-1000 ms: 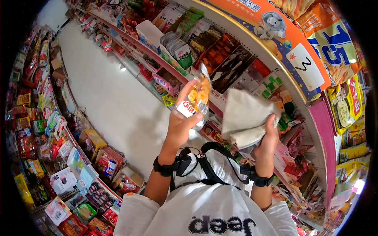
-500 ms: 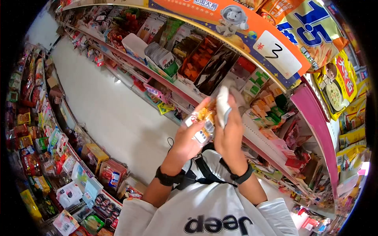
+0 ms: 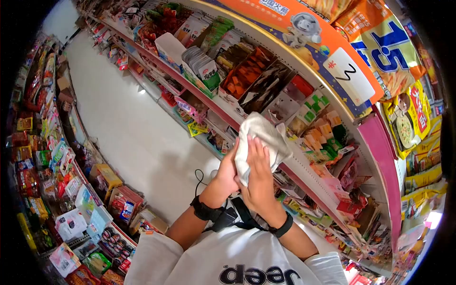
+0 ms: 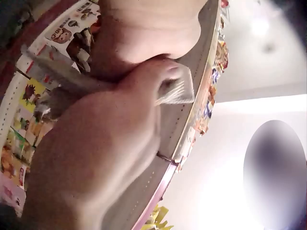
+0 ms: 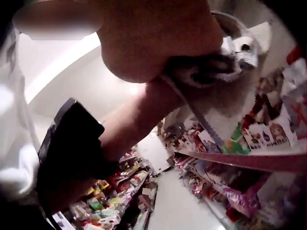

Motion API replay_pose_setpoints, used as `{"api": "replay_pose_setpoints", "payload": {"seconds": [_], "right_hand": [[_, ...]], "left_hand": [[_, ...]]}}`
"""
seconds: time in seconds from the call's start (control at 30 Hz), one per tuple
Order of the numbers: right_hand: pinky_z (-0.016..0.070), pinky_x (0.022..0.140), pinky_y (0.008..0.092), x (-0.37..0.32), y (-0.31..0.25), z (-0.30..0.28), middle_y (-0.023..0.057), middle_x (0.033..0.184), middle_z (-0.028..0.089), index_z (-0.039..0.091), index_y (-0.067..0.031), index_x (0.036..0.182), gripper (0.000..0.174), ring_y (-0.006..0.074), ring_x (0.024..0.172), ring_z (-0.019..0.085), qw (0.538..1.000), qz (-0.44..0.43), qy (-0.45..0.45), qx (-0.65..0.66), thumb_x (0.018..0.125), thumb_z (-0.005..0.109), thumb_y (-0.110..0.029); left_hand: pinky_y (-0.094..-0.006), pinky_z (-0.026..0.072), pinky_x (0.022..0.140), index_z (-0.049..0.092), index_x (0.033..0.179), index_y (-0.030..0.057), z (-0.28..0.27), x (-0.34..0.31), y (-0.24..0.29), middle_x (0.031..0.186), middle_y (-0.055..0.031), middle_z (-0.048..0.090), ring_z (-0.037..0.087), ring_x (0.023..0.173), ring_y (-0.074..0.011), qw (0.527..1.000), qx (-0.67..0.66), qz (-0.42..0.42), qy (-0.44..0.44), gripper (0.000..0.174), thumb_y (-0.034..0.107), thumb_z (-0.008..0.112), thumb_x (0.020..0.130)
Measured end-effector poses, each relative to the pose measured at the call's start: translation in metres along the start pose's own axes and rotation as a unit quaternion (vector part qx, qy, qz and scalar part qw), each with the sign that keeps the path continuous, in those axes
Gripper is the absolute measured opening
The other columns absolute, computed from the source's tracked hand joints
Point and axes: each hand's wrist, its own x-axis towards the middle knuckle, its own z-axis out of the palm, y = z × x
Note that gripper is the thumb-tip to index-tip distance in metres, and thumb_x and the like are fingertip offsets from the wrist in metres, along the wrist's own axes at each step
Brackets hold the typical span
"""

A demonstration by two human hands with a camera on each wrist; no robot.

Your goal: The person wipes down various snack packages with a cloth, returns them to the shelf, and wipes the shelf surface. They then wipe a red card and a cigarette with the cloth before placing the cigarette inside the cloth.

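My two hands meet in front of the snack shelf (image 3: 308,172). A grey cloth (image 3: 264,135) lies under my right hand (image 3: 259,176), whose straight fingers press it against the packet in the other hand. Behind the cloth, my left hand (image 3: 226,174) grips the snack packet, which the cloth and right hand hide in the head view. The packet's crimped clear edge (image 4: 176,91) sticks out past the curled left fingers in the left wrist view. In the right wrist view the cloth (image 5: 211,71) bunches against the right palm.
Shelves of packaged snacks run along the right, under an orange banner with a white price tag marked 3 (image 3: 349,75). A pale floor aisle (image 3: 121,121) leads away on the left. A second row of stocked shelves (image 3: 52,147) lines its far side.
A second ago the hands were apart, with the packet held up in the left and the cloth hanging from the right. The right hand has brought the cloth over the packet and now covers it.
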Motion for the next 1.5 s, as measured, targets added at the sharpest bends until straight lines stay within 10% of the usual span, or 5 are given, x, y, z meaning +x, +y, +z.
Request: {"api": "replay_pose_setpoints", "payload": {"seconds": [0.37, 0.43, 0.77, 0.97, 1.5], "right_hand": [[0.0189, 0.109, 0.0449, 0.006, 0.012, 0.006, 0.0224, 0.141, 0.028, 0.031, 0.0091, 0.132, 0.069, 0.0366, 0.132, 0.026, 0.997, 0.009, -0.073, 0.032, 0.07, 0.057, -0.005], [0.0195, 0.109, 0.0462, 0.002, 0.027, 0.006, 0.0188, 0.142, 0.031, 0.032, 0.0046, 0.134, 0.07, 0.0335, 0.133, 0.028, 0.99, -0.047, -0.13, 0.026, 0.07, 0.057, -0.005], [0.018, 0.109, 0.0459, -0.002, 0.027, 0.023, 0.0191, 0.139, 0.034, 0.042, 0.0048, 0.127, 0.057, 0.0352, 0.133, 0.026, 0.988, -0.023, -0.072, 0.134, 0.073, 0.058, -0.005], [0.0197, 0.109, 0.046, 0.012, 0.071, 0.007, 0.0199, 0.136, 0.039, 0.043, 0.0033, 0.127, 0.054, 0.0374, 0.129, 0.032, 0.995, 0.002, -0.074, 0.07, 0.075, 0.056, -0.004], [0.0165, 0.109, 0.0466, 0.002, 0.027, 0.035, 0.0191, 0.137, 0.038, 0.044, 0.003, 0.127, 0.055, 0.0375, 0.131, 0.028, 0.992, -0.007, -0.092, 0.084, 0.074, 0.057, -0.001]], "left_hand": [[-0.0404, 0.0363, 0.099, 0.038, 0.133, 0.0091, -0.003, 0.0, -0.004, 0.129, -0.0082, 0.048, 0.046, 0.118, -0.0217, 0.932, 0.133, 0.089, 0.326, 0.056, 0.049, 0.036, 0.093], [-0.0424, 0.0302, 0.104, 0.042, 0.13, 0.0085, -0.027, -0.013, 0.012, 0.13, -0.0081, 0.048, 0.045, 0.119, -0.0246, 0.995, 0.031, 0.067, 0.064, 0.053, 0.047, 0.035, 0.094], [-0.0426, 0.0289, 0.105, 0.041, 0.131, 0.0091, -0.023, -0.013, 0.003, 0.129, -0.0114, 0.047, 0.044, 0.12, -0.0265, 0.931, 0.087, 0.125, 0.333, 0.052, 0.045, 0.038, 0.094], [-0.0409, 0.0308, 0.104, 0.043, 0.128, 0.0069, -0.037, -0.024, 0.0, 0.127, -0.0089, 0.049, 0.043, 0.12, -0.0252, 0.983, 0.072, 0.125, 0.11, 0.052, 0.045, 0.035, 0.094], [-0.0397, 0.0359, 0.1, 0.049, 0.122, 0.0096, -0.046, -0.023, 0.004, 0.119, -0.0069, 0.055, 0.049, 0.113, -0.0222, 0.952, 0.113, 0.155, 0.237, 0.047, 0.045, 0.042, 0.093]]}}
